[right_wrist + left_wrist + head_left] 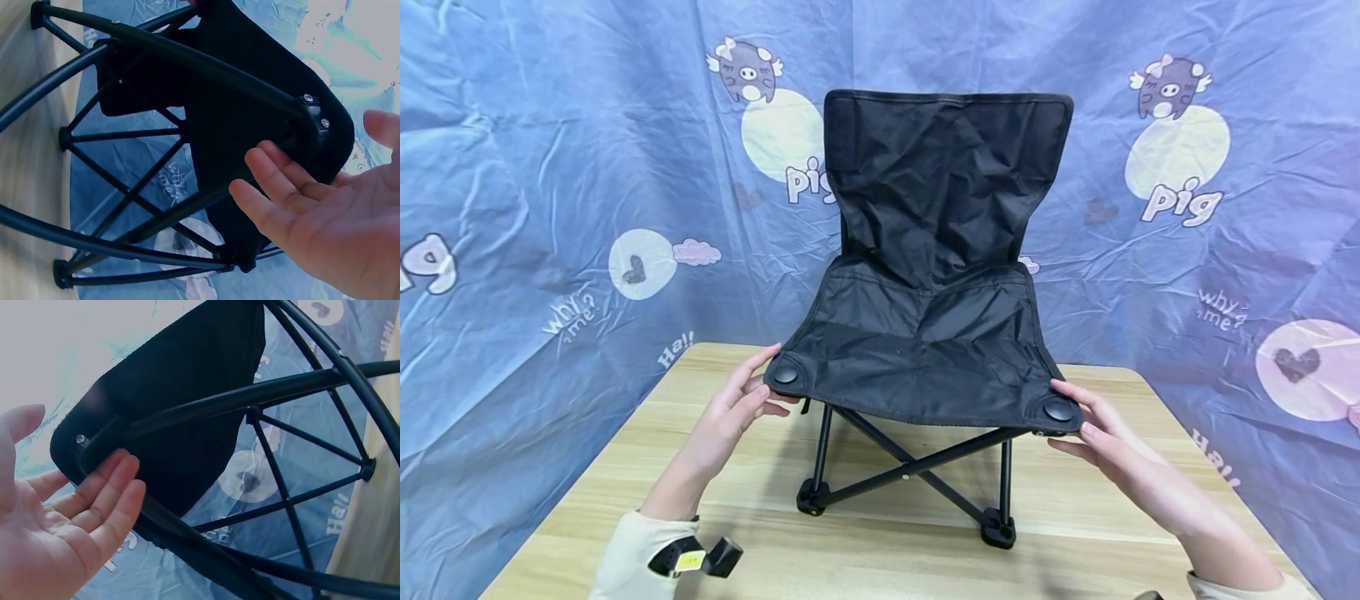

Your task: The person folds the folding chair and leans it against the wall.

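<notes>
A black folding chair (925,325) stands unfolded on the wooden table, its fabric seat stretched over crossed metal legs (906,467). My left hand (730,408) is at the seat's front left corner, index finger along the edge. From below, in the left wrist view, the relaxed left fingers (109,503) reach the corner beside the frame tube (231,403), thumb apart. At the front right corner is my right hand (1108,429), index fingertip at the seat's edge. The right wrist view shows its loosely extended fingers (275,181) under the corner, near two rivets (317,111).
The light wooden table (715,475) extends on both sides of the chair. A blue cloth (587,167) printed with pigs and hearts hangs behind and around it. Black plastic feet (997,527) end the chair legs. A black strap device (688,558) sits on the left wrist.
</notes>
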A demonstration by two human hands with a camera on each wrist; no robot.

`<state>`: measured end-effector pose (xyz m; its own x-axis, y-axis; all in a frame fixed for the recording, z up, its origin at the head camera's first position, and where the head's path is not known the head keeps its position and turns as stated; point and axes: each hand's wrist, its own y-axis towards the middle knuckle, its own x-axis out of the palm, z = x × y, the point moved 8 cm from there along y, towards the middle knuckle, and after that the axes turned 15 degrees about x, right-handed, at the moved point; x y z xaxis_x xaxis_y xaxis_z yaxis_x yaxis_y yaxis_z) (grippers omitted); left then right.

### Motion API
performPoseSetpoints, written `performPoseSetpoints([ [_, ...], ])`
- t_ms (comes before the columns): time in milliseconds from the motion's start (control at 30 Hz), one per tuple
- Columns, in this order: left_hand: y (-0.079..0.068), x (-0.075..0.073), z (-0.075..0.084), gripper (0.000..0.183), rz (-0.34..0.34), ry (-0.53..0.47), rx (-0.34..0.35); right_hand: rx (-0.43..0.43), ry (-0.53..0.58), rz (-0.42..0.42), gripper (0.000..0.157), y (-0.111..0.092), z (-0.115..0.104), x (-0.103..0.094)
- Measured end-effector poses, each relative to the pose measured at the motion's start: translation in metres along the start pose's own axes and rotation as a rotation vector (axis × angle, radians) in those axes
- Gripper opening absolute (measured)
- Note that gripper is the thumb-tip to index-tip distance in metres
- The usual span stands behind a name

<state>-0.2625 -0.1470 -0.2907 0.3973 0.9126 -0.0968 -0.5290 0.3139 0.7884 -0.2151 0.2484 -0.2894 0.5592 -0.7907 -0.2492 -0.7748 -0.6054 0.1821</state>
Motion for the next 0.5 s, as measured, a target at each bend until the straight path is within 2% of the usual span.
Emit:
performPoseSetpoints([
  [233, 0.0, 0.0, -0.006, 0.043, 0.065, -0.186, 0.029, -0.094, 0.227, -0.078, 0.053, 0.006, -0.002, 0.004],
  [500, 0.0, -0.002, -0.014, 0.036, 0.17, -0.192, 0.031, -0.147, 0.369, -0.06, 0.05, 0.01, -0.004, 0.006],
])
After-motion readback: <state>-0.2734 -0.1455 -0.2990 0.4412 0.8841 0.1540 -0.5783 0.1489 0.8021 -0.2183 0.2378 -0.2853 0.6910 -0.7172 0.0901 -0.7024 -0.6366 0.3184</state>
